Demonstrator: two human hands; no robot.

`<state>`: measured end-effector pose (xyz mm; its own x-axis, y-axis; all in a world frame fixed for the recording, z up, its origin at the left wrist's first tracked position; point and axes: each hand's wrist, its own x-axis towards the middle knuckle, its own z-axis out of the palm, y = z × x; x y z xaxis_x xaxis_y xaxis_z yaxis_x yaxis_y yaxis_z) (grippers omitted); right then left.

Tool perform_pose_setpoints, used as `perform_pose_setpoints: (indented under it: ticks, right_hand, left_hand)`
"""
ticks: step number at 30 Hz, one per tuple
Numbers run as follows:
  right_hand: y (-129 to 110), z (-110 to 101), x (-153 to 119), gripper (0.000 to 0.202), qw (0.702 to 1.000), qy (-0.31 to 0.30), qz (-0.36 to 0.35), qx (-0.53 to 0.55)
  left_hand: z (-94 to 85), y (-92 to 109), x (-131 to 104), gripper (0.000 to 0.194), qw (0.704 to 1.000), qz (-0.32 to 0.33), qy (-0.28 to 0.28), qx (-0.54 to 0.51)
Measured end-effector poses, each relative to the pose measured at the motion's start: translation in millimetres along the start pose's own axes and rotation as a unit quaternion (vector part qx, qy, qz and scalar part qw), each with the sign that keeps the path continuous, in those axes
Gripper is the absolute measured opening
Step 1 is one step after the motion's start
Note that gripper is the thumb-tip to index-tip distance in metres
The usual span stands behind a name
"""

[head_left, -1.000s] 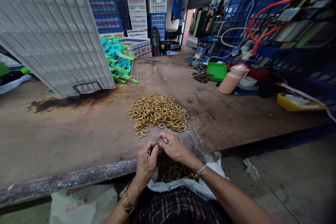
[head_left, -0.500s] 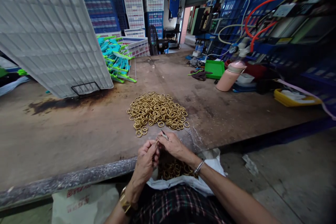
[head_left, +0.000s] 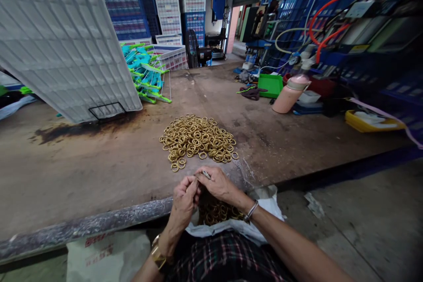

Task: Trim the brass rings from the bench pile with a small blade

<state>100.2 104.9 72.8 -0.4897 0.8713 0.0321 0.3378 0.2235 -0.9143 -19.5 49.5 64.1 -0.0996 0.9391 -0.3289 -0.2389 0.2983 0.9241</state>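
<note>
There are two hands: one left hand (head_left: 184,196) and one right hand (head_left: 216,184). I see one small metal tool (head_left: 206,175). The golden rings form two groups, one heap (head_left: 198,139) and one lot (head_left: 216,212) inside one white bag (head_left: 271,211); both have too many rings, overlapping, for an exact count. I count also one table (head_left: 82,176), one watch (head_left: 158,256), one bracelet (head_left: 251,210), one pink bottle (head_left: 287,99), one green tray (head_left: 271,86), one yellow tray (head_left: 360,124) and one fan (head_left: 191,48). The crates (head_left: 127,6) are several; their precise number I cannot tell.
</note>
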Motion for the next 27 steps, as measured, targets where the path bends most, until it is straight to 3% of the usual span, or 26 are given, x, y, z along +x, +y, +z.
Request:
perform_pose_setpoints:
  ticks: [4,7,10,13,21,27]
  right_hand:
    - [4,-1,3,0.026,0.999,0.023,0.031,-0.003]
    - [9,-3,1,0.024,0.993,0.035,0.029,-0.11]
    - [10,-4,-5,0.017,0.967,-0.01,0.003,-0.254]
    - [7,-3,-9,0.021,0.943,-0.063,0.002,-0.327]
    - [3,1,-8,0.027,0.923,-0.095,0.021,-0.373]
    - [1,3,-11,0.027,0.91,-0.081,0.075,-0.4]
  left_hand:
    - [-1.1,-1,0,0.036,1.0,-0.009,-0.004,-0.006]
    - [-1.6,-1,1,0.034,1.0,-0.014,0.002,-0.006]
    - [-0.7,0,2,0.034,1.0,-0.007,0.01,0.0]
    - [0.9,2,2,0.033,1.0,0.002,0.016,0.008]
    - [0.3,-3,3,0.033,0.999,0.025,0.021,0.034]
    - [-1.2,-11,3,0.036,1.0,-0.015,0.007,0.002]
